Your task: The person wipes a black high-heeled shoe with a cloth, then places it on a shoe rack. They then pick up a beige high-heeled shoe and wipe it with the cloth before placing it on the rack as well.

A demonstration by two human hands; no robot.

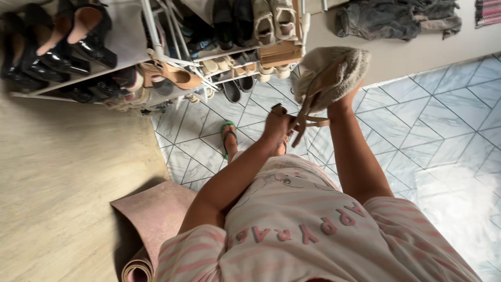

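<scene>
The tiled floor (443, 125) lies wide and bare toward its right edge, with the most open room for moving; a wooden wall panel (57, 172) closes the left side, and a rolled pink mat (151, 219) leans at its foot. The white shoe rack (156, 49) stands along the floor's far edge, its shelves crowded with black heels and pale sandals, so little room is left there. A beige woven bag (331, 70) is held up in the air before the rack. It looks soft, light and floppy, best taken by the straps or under the base. The right hand (342, 102) is mostly hidden beneath it, seemingly cupped in support; its closure I cannot tell. The left hand (276, 125) is closed around the tan straps (308, 121).
</scene>
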